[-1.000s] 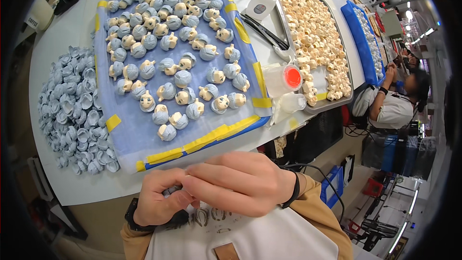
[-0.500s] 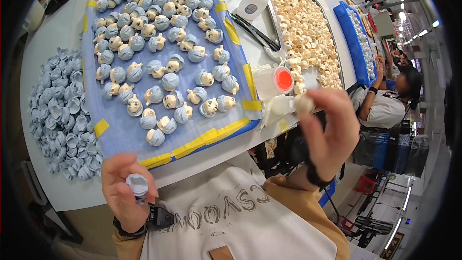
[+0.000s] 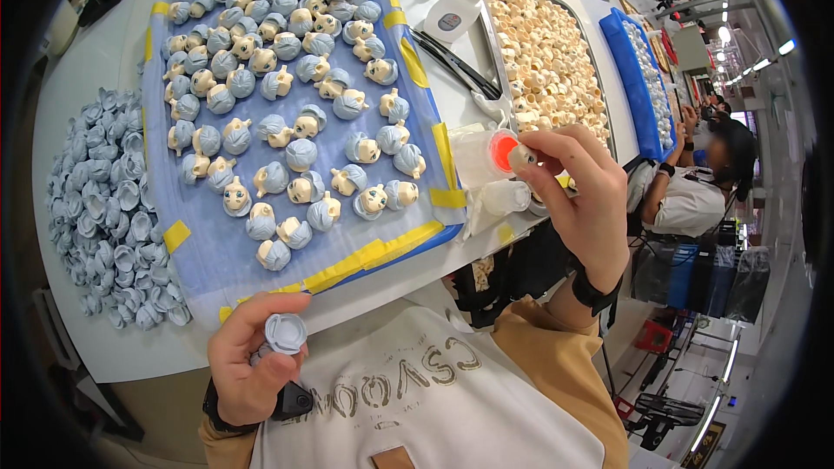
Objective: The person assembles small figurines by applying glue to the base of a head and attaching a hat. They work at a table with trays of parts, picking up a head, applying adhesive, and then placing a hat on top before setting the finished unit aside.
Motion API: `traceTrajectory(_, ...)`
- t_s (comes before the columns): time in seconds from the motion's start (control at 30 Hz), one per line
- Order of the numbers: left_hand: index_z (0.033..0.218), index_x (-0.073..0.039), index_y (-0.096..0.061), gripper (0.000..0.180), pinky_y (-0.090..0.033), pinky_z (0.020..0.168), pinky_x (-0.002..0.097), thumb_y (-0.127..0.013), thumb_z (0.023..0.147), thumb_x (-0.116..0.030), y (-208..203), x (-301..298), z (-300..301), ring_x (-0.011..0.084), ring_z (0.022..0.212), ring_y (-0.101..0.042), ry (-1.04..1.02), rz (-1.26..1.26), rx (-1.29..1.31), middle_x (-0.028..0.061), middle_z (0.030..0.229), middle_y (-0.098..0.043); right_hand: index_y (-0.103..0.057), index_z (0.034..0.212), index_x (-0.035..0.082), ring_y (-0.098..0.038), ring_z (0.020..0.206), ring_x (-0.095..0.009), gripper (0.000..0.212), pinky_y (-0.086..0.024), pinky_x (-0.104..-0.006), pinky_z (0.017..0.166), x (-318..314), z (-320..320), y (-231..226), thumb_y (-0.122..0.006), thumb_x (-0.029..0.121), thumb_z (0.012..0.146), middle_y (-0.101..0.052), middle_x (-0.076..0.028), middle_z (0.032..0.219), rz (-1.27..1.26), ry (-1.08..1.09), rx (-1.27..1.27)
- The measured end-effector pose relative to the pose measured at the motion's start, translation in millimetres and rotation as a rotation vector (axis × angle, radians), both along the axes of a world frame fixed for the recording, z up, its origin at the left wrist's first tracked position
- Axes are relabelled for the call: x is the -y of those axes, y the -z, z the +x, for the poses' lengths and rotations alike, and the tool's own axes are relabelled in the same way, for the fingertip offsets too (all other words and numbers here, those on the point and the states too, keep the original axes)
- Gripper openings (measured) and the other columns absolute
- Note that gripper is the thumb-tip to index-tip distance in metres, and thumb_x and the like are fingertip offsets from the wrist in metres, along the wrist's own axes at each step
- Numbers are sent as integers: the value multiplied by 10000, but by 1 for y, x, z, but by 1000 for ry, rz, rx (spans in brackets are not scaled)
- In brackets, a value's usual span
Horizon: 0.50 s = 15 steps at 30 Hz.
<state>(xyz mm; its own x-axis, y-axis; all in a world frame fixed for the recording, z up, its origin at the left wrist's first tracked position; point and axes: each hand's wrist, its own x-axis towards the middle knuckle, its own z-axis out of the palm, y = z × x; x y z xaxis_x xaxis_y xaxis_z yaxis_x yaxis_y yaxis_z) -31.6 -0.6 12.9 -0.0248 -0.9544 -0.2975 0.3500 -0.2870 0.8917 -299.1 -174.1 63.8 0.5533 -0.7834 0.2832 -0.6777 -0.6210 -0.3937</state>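
Between the thumb and fingers of my left hand point(image 3: 239, 365) is a pale blue doll hair piece point(image 3: 285, 333), its hollow side facing up. My right hand point(image 3: 584, 195) pinches a small beige doll head point(image 3: 523, 159) with a painted eye visible. That head is right beside a whitish pot point(image 3: 476, 156) with a bright red-orange opening; whether they touch I cannot tell. Nearer me stands a translucent container point(image 3: 506, 198). Ahead of my left hand lies a blue-lined tray point(image 3: 213, 234) edged with yellow tape, bearing many finished-looking heads point(image 3: 301, 154) with blue hair.
Loose blue hair pieces point(image 3: 113, 217) are heaped on the left of the white table. A metal tray point(image 3: 499, 45) at the right holds beige head parts point(image 3: 547, 52). Black tweezers point(image 3: 456, 62) and a white bottle point(image 3: 453, 16) lie beside it. A co-worker point(image 3: 695, 187) sits farther right.
My right hand has moved left and away from me, bringing the beige head beside the red-orange pot. My left hand has shifted right, turning the hair piece's hollow more upward.
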Motion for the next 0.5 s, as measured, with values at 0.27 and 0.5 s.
traceTrajectory(0.27,1144,69,-488,528,-436,731,236,-692,770,-241,-1,4,-4,136,827,-558,-104,-69,67,117,934,-569,-602,899,-13,-594,652,-184,188,-480,-275,566,1,-1,4,-682,22,733,-572,-95,777,-20,11,-7)
traceTrajectory(0.5,1125,63,-477,551,-451,699,242,-736,735,-228,5,-1,-2,133,760,-571,-118,-104,-61,140,926,-606,-602,897,3,-590,638,-156,215,-473,-251,575,-11,-8,11,-705,11,708,-604,-82,776,-48,102,56)
